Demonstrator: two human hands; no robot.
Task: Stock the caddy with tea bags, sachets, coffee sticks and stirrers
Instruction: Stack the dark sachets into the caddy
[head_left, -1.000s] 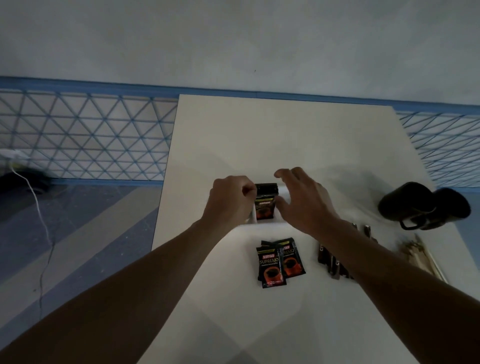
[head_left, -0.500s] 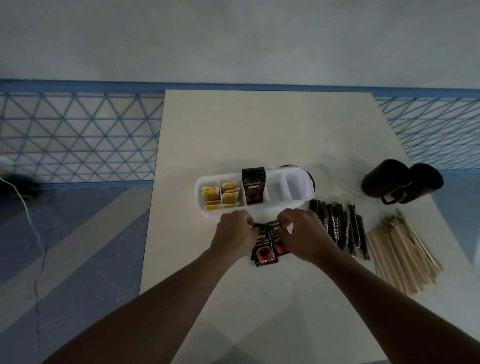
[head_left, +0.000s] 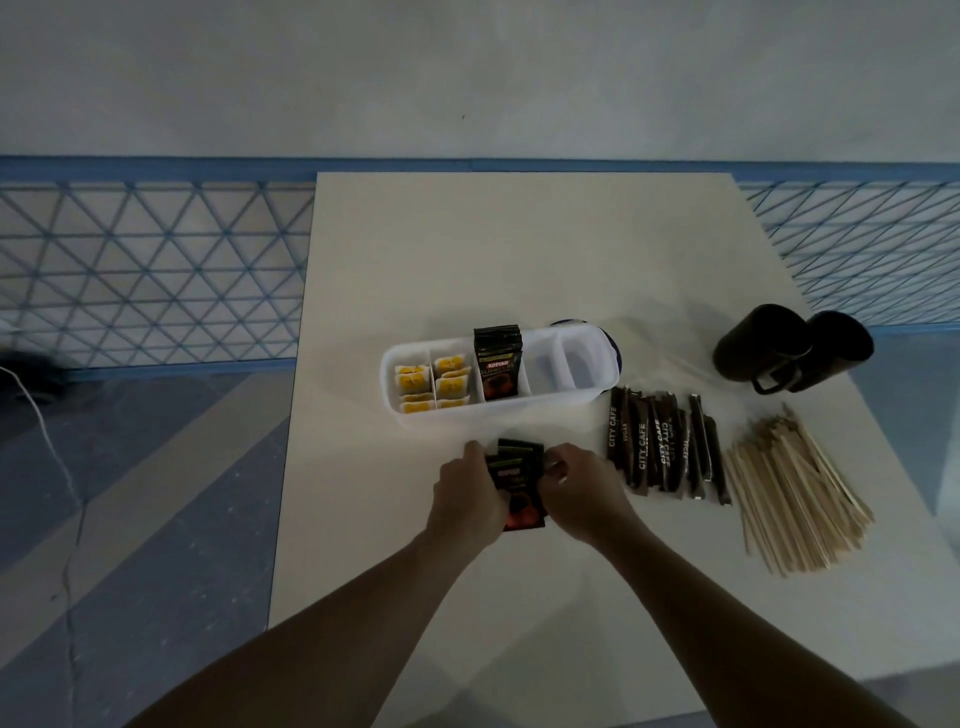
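A white oval caddy (head_left: 540, 410) stands mid-table. Its two left compartments hold yellow tea bags (head_left: 432, 383); the middle one holds upright black coffee sachets (head_left: 497, 361); the two right compartments look empty. In front of the caddy, my left hand (head_left: 470, 493) and my right hand (head_left: 576, 491) grip a small stack of black and red coffee sachets (head_left: 517, 483) from both sides, low over the table. Dark coffee sticks (head_left: 665, 449) lie right of my hands. Beside them sits a pile of wooden stirrers (head_left: 795, 499).
Two black mugs (head_left: 789, 348) lie on their sides at the right rear of the white table (head_left: 519, 249). A blue lattice railing (head_left: 156, 270) runs behind the table. The floor and a white cable (head_left: 57, 467) are at left.
My hands drew back from the caddy, leaving sachets upright in the middle compartment, and closed on the stack of sachets lying in front of it. The view tilted down.
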